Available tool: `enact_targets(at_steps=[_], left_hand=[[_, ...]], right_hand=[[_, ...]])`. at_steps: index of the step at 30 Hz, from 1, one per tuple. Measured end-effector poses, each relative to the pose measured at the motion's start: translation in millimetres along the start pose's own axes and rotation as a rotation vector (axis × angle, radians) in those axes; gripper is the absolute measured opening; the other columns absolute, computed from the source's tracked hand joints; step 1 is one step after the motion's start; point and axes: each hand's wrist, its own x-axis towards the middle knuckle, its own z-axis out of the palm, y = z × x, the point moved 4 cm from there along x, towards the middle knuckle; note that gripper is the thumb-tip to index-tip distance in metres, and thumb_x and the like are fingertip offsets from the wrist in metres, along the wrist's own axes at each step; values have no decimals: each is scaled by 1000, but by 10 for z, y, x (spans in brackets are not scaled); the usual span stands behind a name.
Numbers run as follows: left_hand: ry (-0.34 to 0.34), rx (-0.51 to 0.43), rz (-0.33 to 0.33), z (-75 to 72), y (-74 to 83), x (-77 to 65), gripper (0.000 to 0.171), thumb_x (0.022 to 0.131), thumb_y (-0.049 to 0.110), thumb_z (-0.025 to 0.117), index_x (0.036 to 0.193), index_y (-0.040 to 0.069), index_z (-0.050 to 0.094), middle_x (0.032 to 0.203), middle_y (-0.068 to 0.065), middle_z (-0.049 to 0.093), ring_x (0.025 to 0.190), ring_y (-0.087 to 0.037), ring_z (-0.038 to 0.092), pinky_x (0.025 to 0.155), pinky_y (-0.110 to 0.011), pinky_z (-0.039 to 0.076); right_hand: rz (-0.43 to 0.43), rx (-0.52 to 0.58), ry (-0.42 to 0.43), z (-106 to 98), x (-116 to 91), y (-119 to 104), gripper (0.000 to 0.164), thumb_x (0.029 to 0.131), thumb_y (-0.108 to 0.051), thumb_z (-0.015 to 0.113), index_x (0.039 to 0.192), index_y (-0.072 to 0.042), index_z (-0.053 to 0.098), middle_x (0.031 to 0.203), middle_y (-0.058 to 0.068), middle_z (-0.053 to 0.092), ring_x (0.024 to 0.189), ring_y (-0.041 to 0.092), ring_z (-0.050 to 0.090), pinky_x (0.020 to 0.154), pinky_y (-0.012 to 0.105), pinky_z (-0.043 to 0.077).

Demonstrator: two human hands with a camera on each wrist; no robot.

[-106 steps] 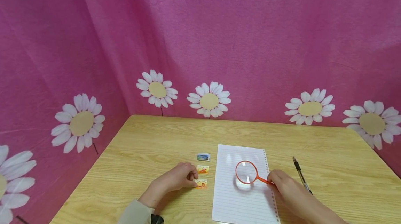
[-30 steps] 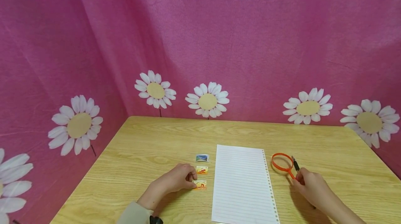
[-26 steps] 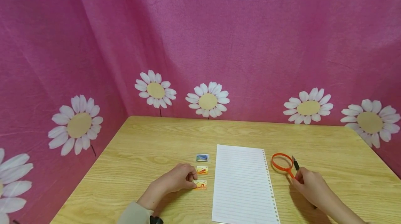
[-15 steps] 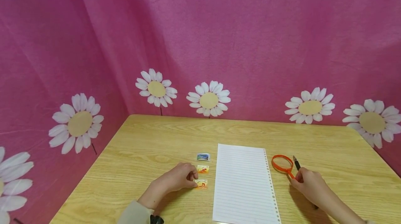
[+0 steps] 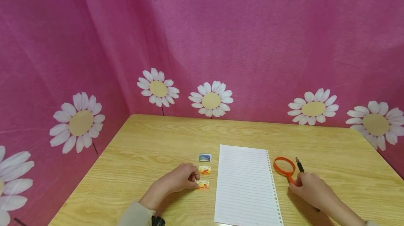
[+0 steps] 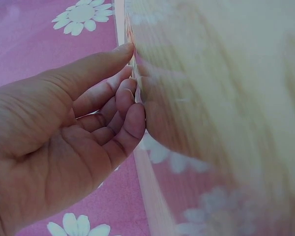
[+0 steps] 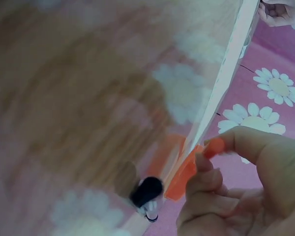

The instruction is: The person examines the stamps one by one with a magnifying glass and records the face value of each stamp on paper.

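Observation:
My right hand (image 5: 312, 189) pinches the handle of an orange-red magnifying glass (image 5: 279, 158) between thumb and fingers. Its round frame lies low beside the lined paper; in the right wrist view the orange handle (image 7: 183, 178) shows at the fingertips. Partly hidden beneath this hand is a black pen (image 5: 300, 165), tip pointing away. On the left, my left hand (image 5: 176, 180) rests on the table with loosely curled fingers, thumb at the left edge of the nearest orange-yellow stamp (image 5: 204, 185). Behind that lie a second yellow stamp (image 5: 205, 170) and a blue-green one (image 5: 205, 158).
A sheet of lined paper (image 5: 244, 187) with punched holes down its right side lies between the hands. The wooden table (image 5: 164, 138) is bounded behind and at the left by a pink curtain (image 5: 202, 36) printed with daisies.
The magnifying glass went from over the paper to the paper's right, beside the pen. In the last half second its handle swung slightly toward the paper. The left hand stayed in place.

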Motion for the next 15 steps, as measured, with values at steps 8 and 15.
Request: enact_targets(at_steps=[8,15], left_hand=[[-1,5,3,-1,2,-5,13,84,9,76,87,8,64,74,6,52,67,-2,43,65,-19,40],[-14,14,-23,4,10,1,13,85,11,75,87,9,63,74,6,50,68,-4,43,65,-19,39]], right_hand=[[32,-34,-65,62,18,1,22,86,-22,68,74,-8,56,63,0,47,59,15,42,57,29,32],[0,-38,-66,90,16,25,26,87,-20,69,70,-10,52,60,0,42,57,14,38,57,28,30]])
